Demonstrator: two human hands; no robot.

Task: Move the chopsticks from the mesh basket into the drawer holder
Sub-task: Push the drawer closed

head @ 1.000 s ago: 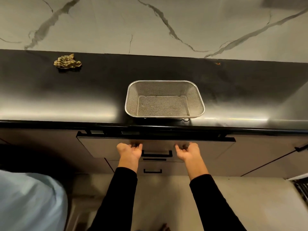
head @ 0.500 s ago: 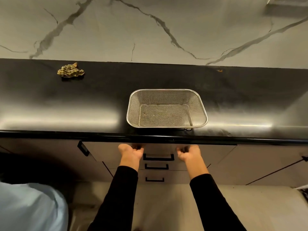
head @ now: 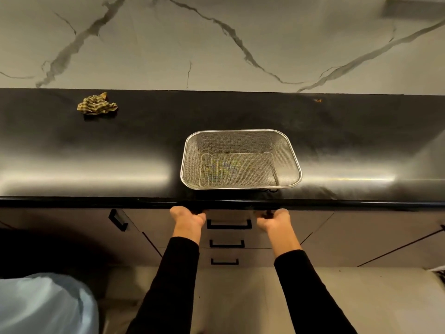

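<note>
The steel mesh basket [head: 240, 138] stands on the black countertop [head: 96, 165] near its front edge, and no chopsticks show inside it. Below it the top drawer [head: 228, 215] sits flush with the cabinet fronts, so its holder is hidden. My left hand [head: 187, 219] presses against the drawer front left of the black handle [head: 228, 226]. My right hand [head: 274, 220] presses to the right of that handle. The fingertips of both hands are tucked out of sight under the counter lip.
A crumpled striped cloth [head: 96, 106] lies at the back left of the counter. Two lower drawers [head: 226, 251] with black handles sit beneath the top one. A light blue rounded object [head: 43, 304] fills the lower left corner. A marble wall rises behind the counter.
The top drawer, pulled partly out a second ago, has slid in under the counter with both my hands pushing on its front. The basket has stayed put.
</note>
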